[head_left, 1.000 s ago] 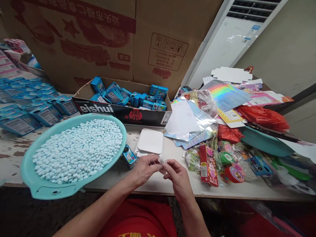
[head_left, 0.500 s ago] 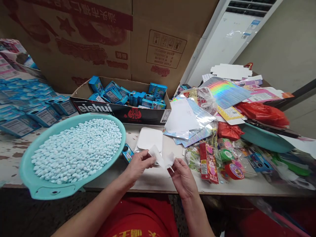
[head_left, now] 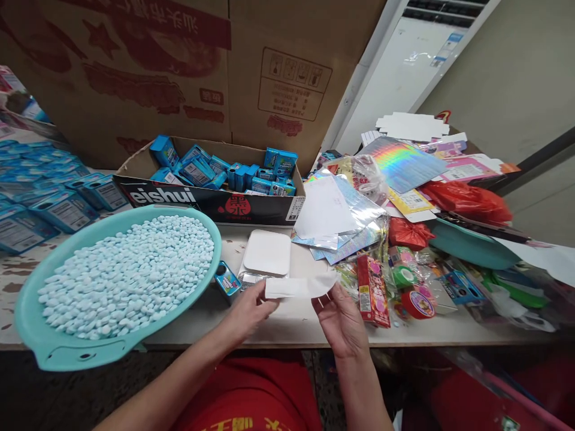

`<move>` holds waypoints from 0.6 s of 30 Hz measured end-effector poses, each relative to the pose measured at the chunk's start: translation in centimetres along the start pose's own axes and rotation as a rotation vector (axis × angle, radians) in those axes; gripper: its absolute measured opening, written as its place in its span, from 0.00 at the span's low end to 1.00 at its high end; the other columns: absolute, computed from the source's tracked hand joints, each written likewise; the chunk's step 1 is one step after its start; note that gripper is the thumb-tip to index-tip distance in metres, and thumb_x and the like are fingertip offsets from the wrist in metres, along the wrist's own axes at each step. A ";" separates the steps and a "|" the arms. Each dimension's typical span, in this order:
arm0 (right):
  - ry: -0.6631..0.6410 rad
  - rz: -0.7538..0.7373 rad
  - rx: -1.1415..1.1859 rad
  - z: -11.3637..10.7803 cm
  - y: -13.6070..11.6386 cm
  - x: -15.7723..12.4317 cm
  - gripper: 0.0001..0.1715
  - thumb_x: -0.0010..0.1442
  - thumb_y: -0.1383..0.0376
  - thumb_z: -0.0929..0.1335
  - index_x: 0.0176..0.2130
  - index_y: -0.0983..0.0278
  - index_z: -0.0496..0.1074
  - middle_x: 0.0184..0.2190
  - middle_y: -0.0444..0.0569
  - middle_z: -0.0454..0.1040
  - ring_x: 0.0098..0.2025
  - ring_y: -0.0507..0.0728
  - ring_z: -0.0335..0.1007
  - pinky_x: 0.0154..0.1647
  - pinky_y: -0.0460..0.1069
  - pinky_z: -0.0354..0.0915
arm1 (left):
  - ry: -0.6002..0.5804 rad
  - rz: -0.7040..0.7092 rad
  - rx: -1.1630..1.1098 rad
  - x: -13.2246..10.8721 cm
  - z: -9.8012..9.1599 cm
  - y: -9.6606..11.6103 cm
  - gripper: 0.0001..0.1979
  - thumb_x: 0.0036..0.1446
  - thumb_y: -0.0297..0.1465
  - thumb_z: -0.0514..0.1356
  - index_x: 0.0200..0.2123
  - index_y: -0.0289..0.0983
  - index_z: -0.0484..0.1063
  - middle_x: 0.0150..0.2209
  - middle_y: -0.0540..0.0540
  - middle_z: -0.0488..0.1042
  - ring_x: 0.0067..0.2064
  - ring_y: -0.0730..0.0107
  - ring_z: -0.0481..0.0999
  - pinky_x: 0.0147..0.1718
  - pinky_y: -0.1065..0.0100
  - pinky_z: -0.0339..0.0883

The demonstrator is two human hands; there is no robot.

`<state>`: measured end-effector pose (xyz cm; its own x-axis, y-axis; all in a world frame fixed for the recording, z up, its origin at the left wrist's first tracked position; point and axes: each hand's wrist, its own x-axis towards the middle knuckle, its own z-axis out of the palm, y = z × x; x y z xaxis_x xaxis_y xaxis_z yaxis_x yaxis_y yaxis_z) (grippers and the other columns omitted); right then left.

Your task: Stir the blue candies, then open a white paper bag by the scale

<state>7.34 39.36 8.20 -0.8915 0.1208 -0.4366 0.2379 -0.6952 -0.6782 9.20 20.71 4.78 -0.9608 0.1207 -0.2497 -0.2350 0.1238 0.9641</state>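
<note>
A white translucent strip [head_left: 299,287] is stretched between my two hands above the table. Its left end is pinched by my left hand [head_left: 246,316], its right end by the fingers of my right hand [head_left: 344,317]. Just behind the strip lies a white square device [head_left: 267,252], probably a small scale, with its front edge partly covered. A small blue box [head_left: 228,279] stands left of the device, against the teal basin [head_left: 215,239], which holds many pale blue tablets [head_left: 135,269].
An open carton [head_left: 265,209] behind the device holds blue boxes. More blue boxes [head_left: 67,209] are stacked at the far left. On the right lie shiny sheets [head_left: 399,164], a red box [head_left: 372,290], tape rolls and red bags [head_left: 467,200]. A large cardboard box rises behind.
My hands have moved apart, and the strip, crumpled and folded before, is now drawn out flatter between them. The view has shifted slightly.
</note>
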 end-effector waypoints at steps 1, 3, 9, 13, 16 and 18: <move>-0.002 -0.031 -0.023 -0.1 0.1 0.0 0.24 0.28 0.62 0.83 0.28 0.60 0.75 0.31 0.38 0.80 0.37 0.50 0.75 0.39 0.45 0.71 | 0.106 0.048 0.061 -0.2 -0.1 -0.1 0.17 0.48 0.36 0.56 0.41 0.36 0.69 0.32 0.48 0.70 0.29 0.69 0.67 0.30 0.67 0.62; -0.011 -0.073 -0.068 -0.1 0.5 -0.1 0.22 0.31 0.61 0.82 0.27 0.60 0.74 0.30 0.38 0.80 0.36 0.49 0.74 0.39 0.44 0.70 | 0.300 0.191 0.157 -0.5 -0.1 0.1 0.17 0.52 0.33 0.54 0.46 0.38 0.67 0.37 0.47 0.70 0.30 0.71 0.68 0.32 0.67 0.63; -0.104 -0.046 -0.105 0.9 2.1 -0.9 0.18 0.37 0.59 0.80 0.27 0.60 0.74 0.32 0.41 0.79 0.37 0.52 0.73 0.38 0.47 0.69 | 0.270 0.606 0.304 -0.1 1.7 1.3 0.07 0.60 0.30 0.55 0.41 0.39 0.69 0.40 0.46 0.70 0.42 0.68 0.70 0.42 0.66 0.66; -0.094 -0.074 -0.113 0.9 2.2 -1.0 0.19 0.37 0.57 0.80 0.27 0.61 0.74 0.31 0.41 0.78 0.37 0.52 0.73 0.41 0.48 0.69 | 0.477 0.729 0.383 0.1 2.1 1.7 0.12 0.61 0.28 0.56 0.48 0.39 0.67 0.46 0.44 0.67 0.49 0.64 0.67 0.50 0.61 0.64; -0.089 -0.128 -0.158 0.6 2.2 -1.0 0.19 0.38 0.56 0.80 0.26 0.61 0.74 0.30 0.41 0.77 0.36 0.52 0.72 0.41 0.48 0.70 | 0.570 0.809 0.418 -0.3 1.7 2.0 0.14 0.62 0.29 0.56 0.51 0.40 0.66 0.48 0.43 0.65 0.51 0.64 0.66 0.51 0.61 0.64; -0.086 -0.164 -0.202 0.5 2.3 -1.0 0.19 0.38 0.56 0.80 0.26 0.62 0.73 0.29 0.41 0.77 0.34 0.51 0.70 0.38 0.47 0.69 | 0.550 0.901 0.455 -0.6 1.6 2.4 0.13 0.62 0.29 0.56 0.51 0.40 0.66 0.49 0.43 0.65 0.51 0.64 0.66 0.49 0.62 0.64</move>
<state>8.61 37.23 7.38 -0.9518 0.1535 -0.2657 0.1523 -0.5153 -0.8433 9.47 22.56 7.08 -0.7139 -0.0865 0.6948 0.5375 0.5682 0.6231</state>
